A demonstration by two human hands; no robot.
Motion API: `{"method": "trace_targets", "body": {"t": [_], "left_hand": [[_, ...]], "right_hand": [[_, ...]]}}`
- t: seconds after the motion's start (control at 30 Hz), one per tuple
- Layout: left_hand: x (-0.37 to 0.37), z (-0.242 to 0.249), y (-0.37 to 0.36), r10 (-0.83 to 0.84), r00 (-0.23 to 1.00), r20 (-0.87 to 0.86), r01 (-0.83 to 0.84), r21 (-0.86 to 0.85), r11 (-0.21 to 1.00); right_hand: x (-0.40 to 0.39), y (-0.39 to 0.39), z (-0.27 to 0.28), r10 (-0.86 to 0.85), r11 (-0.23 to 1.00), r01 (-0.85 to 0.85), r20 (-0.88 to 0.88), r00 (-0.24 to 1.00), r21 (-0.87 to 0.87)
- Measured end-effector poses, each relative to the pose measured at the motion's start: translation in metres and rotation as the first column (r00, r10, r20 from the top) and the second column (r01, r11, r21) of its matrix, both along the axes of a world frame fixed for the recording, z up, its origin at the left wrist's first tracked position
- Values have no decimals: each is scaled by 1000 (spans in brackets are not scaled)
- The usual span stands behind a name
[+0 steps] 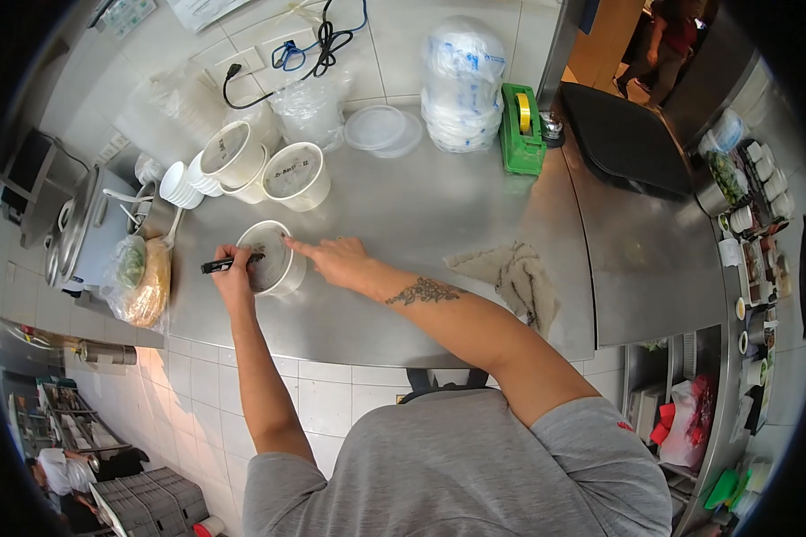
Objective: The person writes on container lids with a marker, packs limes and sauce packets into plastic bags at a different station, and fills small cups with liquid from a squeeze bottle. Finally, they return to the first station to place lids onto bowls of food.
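My left hand [234,273] is closed round a black marker [219,265], its tip over the clear lid [269,253] of a white tub [286,282] on the steel counter. From the right, my right hand [334,260] reaches to the same tub, its index finger stretched onto the rim and holding nothing. Behind stand another lidded tub [296,177] with black writing on its lid and a stack of tubs [233,154], the top one also written on.
A green tape dispenser [521,134], wrapped white lids [462,85] and loose clear lids [376,128] line the back. A crumpled cloth [516,279] lies right of my forearm. Bagged food [146,286] sits at the left edge. Other people appear far off, lower left and upper right.
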State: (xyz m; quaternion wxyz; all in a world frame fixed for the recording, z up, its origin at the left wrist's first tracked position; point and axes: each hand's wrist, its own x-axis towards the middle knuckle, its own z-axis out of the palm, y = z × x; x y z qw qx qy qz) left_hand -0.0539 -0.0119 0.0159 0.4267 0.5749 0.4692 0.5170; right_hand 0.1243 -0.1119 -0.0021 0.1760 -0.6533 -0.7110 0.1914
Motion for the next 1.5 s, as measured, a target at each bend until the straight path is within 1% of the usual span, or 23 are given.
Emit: {"method": "trace_targets", "body": {"t": [0.1,0.2,0.3,0.4,0.5,0.7,0.8,0.9,1.0,1.1,1.2,1.3,1.4,1.43,1.47,1.5], "left_hand": [[4,1,-7,2,1000,-17,-2,35,999],[1,-5,-1,-16,997,-73,20,65,998],[-2,-4,-1,-62,995,-80,66,48,997],[3,-1,-6,-9,999,-40,11,44,999],[5,1,-5,-31,994,-101,35,36,999],[3,-1,2,2,1000,-14,-2,23,1000],[16,3,-8,-18,998,-58,21,58,998],[18,-8,-4,-29,997,-71,34,66,997],[13,-14,0,-71,993,-94,82,110,991],[15,-12,-4,-31,996,-79,36,63,997],[18,-12,-4,-49,997,-56,53,62,997],[16,-10,-3,-69,995,-70,72,43,996],[13,-14,1,-96,991,-91,103,70,992],[14,-11,-1,-96,992,-76,100,51,994],[16,-6,-4,-95,994,-63,97,34,995],[17,-1,-5,-93,994,-50,94,19,995]], "right_hand": [[0,0,1,4,1000,-4,8,1000,-9],[-1,0,1,-6,1000,6,4,1000,-26],[-1,0,2,0,1000,0,15,1000,-14],[-1,0,1,2,1000,-2,16,1000,-17],[-1,0,1,-3,1000,3,22,1000,-11],[-2,0,1,1,1000,0,30,1000,-28],[-2,1,0,-5,999,6,24,1000,-39],[-2,0,-2,-8,1000,8,34,999,-6],[-2,-1,0,-3,1000,3,24,1000,-25],[-1,-1,1,-10,1000,11,12,1000,-20],[-2,-2,-1,-16,1000,15,17,1000,16],[-2,-2,2,-19,1000,19,15,1000,-23],[1,-2,8,17,997,-20,-38,999,-73],[4,7,-11,84,995,-74,-161,983,70],[7,25,-48,167,970,-108,-272,948,218],[9,36,-67,262,922,-121,-363,894,367]]}}
